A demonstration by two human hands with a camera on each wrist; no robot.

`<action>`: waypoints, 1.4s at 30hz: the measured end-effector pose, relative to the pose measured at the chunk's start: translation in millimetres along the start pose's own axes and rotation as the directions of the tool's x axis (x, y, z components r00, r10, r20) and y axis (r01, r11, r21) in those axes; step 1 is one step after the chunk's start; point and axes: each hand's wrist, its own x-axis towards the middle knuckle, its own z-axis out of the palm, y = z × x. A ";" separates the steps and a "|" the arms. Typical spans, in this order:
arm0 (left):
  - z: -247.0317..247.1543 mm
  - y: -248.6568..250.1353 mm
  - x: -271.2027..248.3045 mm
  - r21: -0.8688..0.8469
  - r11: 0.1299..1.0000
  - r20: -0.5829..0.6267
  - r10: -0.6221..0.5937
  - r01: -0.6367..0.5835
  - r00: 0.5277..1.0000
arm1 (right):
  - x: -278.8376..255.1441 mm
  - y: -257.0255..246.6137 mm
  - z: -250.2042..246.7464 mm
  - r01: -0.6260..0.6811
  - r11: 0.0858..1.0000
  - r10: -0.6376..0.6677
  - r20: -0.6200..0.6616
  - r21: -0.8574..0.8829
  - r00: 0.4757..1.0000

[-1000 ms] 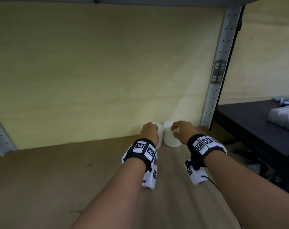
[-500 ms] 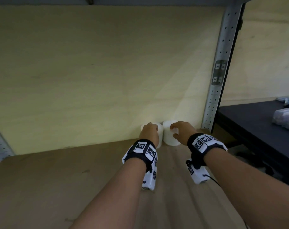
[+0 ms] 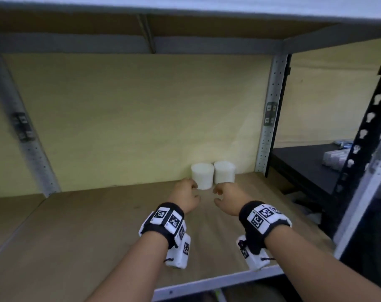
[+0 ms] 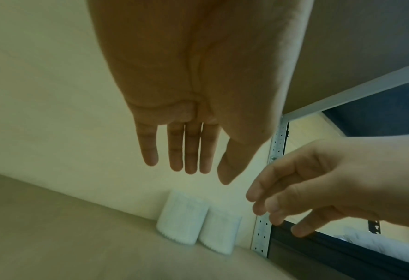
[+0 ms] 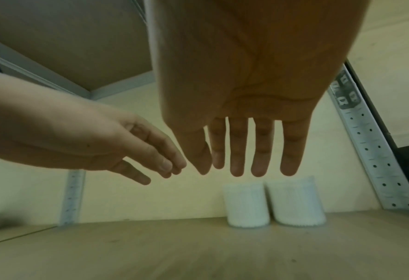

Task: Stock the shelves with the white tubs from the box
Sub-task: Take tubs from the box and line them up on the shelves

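Observation:
Two white tubs stand upright side by side against the back wall of the wooden shelf (image 3: 76, 236), the left tub (image 3: 202, 175) touching the right tub (image 3: 224, 171). Both also show in the left wrist view, left tub (image 4: 182, 219) and right tub (image 4: 220, 230), and in the right wrist view, left tub (image 5: 246, 204) and right tub (image 5: 294, 201). My left hand (image 3: 186, 196) hovers just in front of them, fingers relaxed, holding nothing. My right hand (image 3: 225, 198) is beside it, also open and empty. The box is out of view.
A perforated grey upright (image 3: 270, 114) bounds the shelf on the right, another upright (image 3: 24, 131) on the left. The shelf above (image 3: 185, 38) caps the bay. A black shelf unit (image 3: 311, 162) with wrapped items (image 3: 335, 156) stands to the right.
Both hands let go of the tubs and drew back toward me. The tubs stay against the back wall. My view pulled back and rose.

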 end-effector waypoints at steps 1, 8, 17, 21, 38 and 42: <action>-2.2 -1.2 -8.6 0.008 1.000 0.016 -0.002 0.002 1.000 | -4.2 -2.3 1.8 0.003 1.000 -0.003 -0.005 0.003 1.000; -28.2 -19.3 -115.5 0.087 0.993 0.065 -0.081 0.075 0.995 | -80.2 -45.6 20.2 0.092 0.996 -0.092 0.064 0.009 0.994; -14.0 -51.8 -221.4 0.070 0.983 0.070 -0.172 0.167 0.983 | -153.6 -65.5 83.5 0.209 0.977 -0.212 0.159 0.036 0.964; 12.0 -79.8 -252.0 0.043 0.968 0.119 -0.249 0.245 0.961 | -167.3 -67.7 117.8 0.246 0.968 -0.249 0.228 0.041 0.941; 127.1 -188.3 -293.4 0.135 0.808 0.394 -0.575 0.573 0.717 | -163.6 -45.9 291.0 0.159 0.987 -0.101 0.630 -0.036 0.770; 153.4 -201.2 -295.0 0.201 0.780 0.440 -0.613 0.593 0.656 | -164.6 -30.3 326.9 0.113 0.989 -0.016 0.688 -0.097 0.726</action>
